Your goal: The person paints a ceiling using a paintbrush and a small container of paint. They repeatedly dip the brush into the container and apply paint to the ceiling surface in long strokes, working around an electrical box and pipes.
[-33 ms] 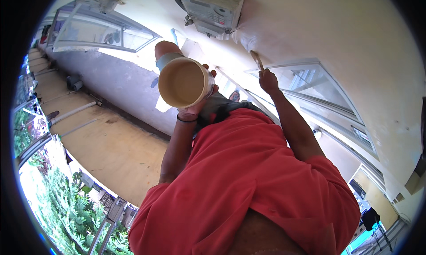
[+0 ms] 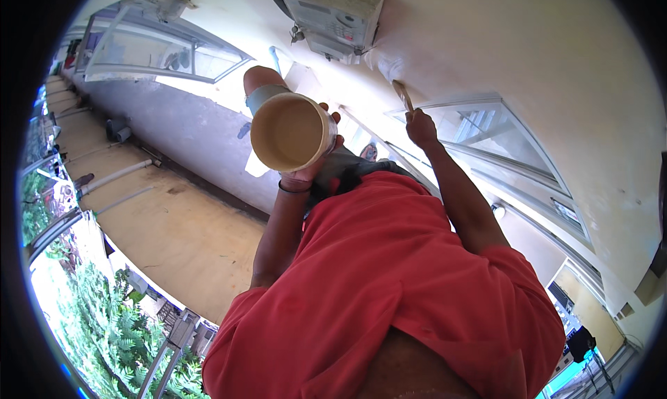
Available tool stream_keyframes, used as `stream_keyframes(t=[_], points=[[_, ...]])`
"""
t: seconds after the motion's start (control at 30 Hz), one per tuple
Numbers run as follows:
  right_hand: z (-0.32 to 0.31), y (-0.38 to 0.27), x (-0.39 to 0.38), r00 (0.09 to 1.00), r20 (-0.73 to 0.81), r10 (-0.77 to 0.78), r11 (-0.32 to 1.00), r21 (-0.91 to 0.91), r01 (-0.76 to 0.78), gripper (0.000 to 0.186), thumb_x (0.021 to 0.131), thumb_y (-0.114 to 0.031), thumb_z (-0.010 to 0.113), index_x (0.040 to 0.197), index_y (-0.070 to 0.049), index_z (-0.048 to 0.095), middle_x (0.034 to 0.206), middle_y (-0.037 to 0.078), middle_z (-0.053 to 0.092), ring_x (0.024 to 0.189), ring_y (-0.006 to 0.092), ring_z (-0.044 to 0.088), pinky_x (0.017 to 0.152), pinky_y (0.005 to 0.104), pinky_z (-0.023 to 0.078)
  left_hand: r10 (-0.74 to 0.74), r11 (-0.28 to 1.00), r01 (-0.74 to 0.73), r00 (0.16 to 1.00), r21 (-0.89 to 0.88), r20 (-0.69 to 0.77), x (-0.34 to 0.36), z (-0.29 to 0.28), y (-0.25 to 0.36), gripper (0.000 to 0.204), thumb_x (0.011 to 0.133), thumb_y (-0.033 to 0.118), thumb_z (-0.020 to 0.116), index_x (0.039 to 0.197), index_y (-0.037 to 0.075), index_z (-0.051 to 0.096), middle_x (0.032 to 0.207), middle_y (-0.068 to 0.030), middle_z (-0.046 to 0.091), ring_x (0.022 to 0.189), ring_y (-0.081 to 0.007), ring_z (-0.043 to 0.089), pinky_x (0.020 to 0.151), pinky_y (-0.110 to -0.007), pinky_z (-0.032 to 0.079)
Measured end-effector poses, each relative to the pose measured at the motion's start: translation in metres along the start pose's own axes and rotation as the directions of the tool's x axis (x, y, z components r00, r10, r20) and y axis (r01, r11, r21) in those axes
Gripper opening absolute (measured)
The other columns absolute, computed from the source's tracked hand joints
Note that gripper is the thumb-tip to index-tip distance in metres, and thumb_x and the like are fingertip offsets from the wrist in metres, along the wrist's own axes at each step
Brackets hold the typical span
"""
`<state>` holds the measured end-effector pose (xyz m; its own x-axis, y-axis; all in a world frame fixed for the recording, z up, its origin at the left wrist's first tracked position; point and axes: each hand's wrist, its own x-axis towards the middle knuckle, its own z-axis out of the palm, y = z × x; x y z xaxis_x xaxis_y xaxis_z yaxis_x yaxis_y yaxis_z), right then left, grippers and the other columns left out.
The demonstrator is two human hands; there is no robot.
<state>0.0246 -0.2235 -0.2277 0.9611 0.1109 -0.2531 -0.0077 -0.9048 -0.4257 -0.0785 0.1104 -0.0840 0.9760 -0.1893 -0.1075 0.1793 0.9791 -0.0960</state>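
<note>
In my left hand (image 2: 316, 164) is a round tub (image 2: 332, 136) of cream-coloured paint, its mouth facing up toward the camera. My fingers wrap round its right side and underneath. My right hand (image 2: 420, 126) is closed round the handle of a paintbrush (image 2: 402, 95), held up and to the right of the tub. The brush's head is against or very close to the cream wall (image 2: 472, 44), beside a whitish wet-looking patch (image 2: 386, 64). The bristles themselves are hard to make out.
A grey meter box (image 2: 333, 17) with cables is fixed to the wall just left of the brush. Sliding window panes (image 2: 486, 124) stand right of my right hand. An open window sash (image 2: 167, 51) juts out at upper left. A low wall with a tan ledge (image 2: 187, 232) runs along my left.
The tub and my left hand have shifted very slightly right and down. My right hand and the brush look almost unmoved.
</note>
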Motion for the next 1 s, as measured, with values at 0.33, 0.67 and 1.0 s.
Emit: stream_keyframes(t=[0.33, 0.67, 1.0], points=[[-0.008, -0.075, 0.028, 0.999, -0.02, -0.05, 0.997, 0.061, 0.051, 0.033, 0.108, -0.033, 0.054, 0.108, 0.001, 0.055, 0.087, 0.028, 0.072, 0.081, 0.0465, 0.073, 0.072, 0.0568, 0.058, 0.075, 0.997, -0.076, 0.997, -0.011, -0.036, 0.003, 0.0, -0.004, 0.075, 0.099, 0.063, 0.06, 0.153, 0.012, 0.049, 0.153, -0.0222, 0.049, 0.142, -0.0495, 0.046, 0.102, -0.069, 0.051], [-0.015, -0.111, 0.028, 0.993, -0.043, -0.114, 0.976, 0.18, 0.12, 0.034, 0.108, -0.035, 0.054, 0.107, -0.001, 0.054, 0.084, 0.029, 0.072, 0.081, 0.0506, 0.072, 0.076, 0.0608, 0.055, 0.114, 0.993, -0.114, 0.993, 0.006, 0.024, -0.005, -0.002, -0.002, 0.075, 0.1, 0.06, 0.061, 0.155, 0.012, 0.047, 0.158, -0.0231, 0.044, 0.144, -0.0508, 0.044, 0.107, -0.071, 0.049], [-0.04, -0.062, -0.011, 0.941, -0.299, -0.159, 0.946, 0.225, 0.231, 0.027, 0.108, -0.03, 0.057, 0.108, -0.003, 0.056, 0.082, 0.026, 0.07, 0.073, 0.0475, 0.071, 0.063, 0.0585, 0.053, 0.098, 0.995, -0.099, 0.994, 0.014, 0.037, 0.004, -0.011, 0.003, 0.072, 0.099, 0.061, 0.061, 0.153, 0.014, 0.051, 0.157, -0.0218, 0.047, 0.146, -0.0495, 0.043, 0.106, -0.07, 0.048]])
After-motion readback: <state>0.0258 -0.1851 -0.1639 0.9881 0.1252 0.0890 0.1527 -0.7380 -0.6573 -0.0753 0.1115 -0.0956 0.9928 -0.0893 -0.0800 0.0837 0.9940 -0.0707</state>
